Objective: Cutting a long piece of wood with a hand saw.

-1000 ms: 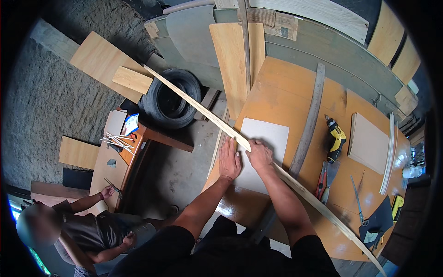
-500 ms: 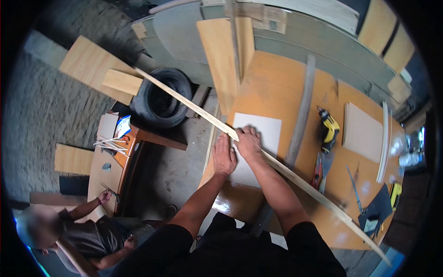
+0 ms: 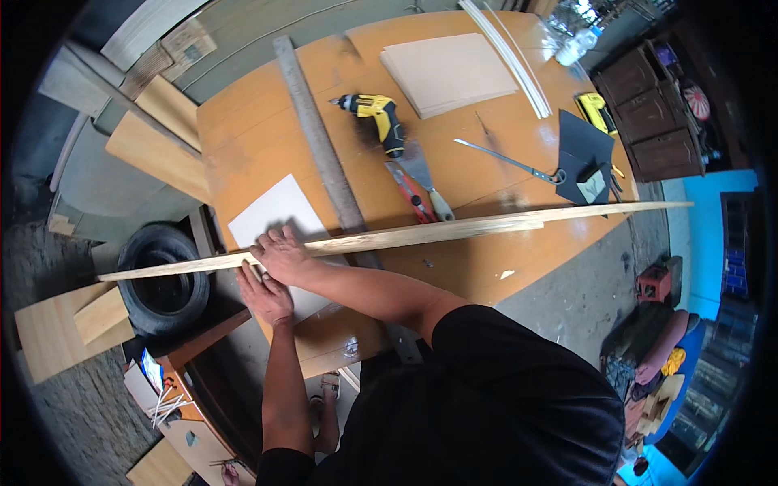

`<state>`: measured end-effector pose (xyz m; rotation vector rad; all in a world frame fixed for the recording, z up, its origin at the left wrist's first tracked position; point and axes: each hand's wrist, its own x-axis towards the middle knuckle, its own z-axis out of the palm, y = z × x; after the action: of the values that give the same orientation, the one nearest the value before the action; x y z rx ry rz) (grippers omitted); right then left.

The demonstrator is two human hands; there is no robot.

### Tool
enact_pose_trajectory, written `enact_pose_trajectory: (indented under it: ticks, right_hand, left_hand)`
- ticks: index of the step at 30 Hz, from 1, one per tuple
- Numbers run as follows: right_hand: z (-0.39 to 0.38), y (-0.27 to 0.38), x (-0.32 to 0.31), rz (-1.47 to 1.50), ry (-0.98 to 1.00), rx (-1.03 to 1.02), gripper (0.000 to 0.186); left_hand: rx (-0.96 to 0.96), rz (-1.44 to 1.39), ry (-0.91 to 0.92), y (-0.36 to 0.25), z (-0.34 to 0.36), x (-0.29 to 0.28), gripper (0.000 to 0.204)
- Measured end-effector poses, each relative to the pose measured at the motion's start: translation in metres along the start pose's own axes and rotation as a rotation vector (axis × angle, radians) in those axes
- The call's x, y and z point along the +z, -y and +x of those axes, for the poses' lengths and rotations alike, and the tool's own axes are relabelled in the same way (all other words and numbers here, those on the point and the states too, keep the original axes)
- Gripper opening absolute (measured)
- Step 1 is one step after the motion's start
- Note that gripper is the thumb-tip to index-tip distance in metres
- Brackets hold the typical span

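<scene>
Tabletop (image 3: 251, 130), right hand (image 3: 284, 256) palm-down across lath (image 3: 438, 235)

Moderate, even light covers the orange table (image 3: 251, 138), with glare toward one and half past six. A soft shadow fringes the right hand (image 3: 282, 255) toward ten. The black shirt (image 3: 519, 397) at five loses detail; the rough wall (image 3: 61, 421) at eight looks smeared. Straight edges bow toward the black rim.
</scene>
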<state>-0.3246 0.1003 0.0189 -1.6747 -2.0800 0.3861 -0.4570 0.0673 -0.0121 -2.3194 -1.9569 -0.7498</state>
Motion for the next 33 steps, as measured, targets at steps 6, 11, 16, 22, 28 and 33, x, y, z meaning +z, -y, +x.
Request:
enact_pose_trajectory:
  ticks: [6, 11, 16, 22, 28, 33]
  right_hand:
    - [-0.046, -0.032, -0.031, -0.100, 0.022, 0.100, 0.030]
    - [-0.112, -0.080, -0.075, -0.022, 0.068, 0.155, 0.034]
    - [-0.185, -0.123, -0.124, -0.234, -0.155, 0.085, 0.044]
    - [-0.229, -0.162, -0.129, -0.221, -0.180, 0.134, 0.046]
    - [-0.233, -0.179, -0.119, -0.252, -0.207, 0.144, 0.043]
    - [-0.226, -0.182, -0.117, -0.142, -0.201, 0.133, 0.045]
  left_hand:
    - [0.016, 0.081, -0.007, 0.006, -0.004, 0.003, 0.054]
    - [0.030, 0.098, 0.004, 0.002, -0.002, 0.004, 0.055]
    - [0.052, 0.098, -0.005, 0.004, -0.001, 0.003, 0.055]
    - [-0.095, 0.144, 0.099, 0.004, 0.001, 0.003, 0.061]
    - [0.398, -0.153, 0.019, -0.104, 0.008, -0.012, 0.048]
    - [0.700, -0.325, 0.476, -0.222, -0.039, -0.013, 0.059]
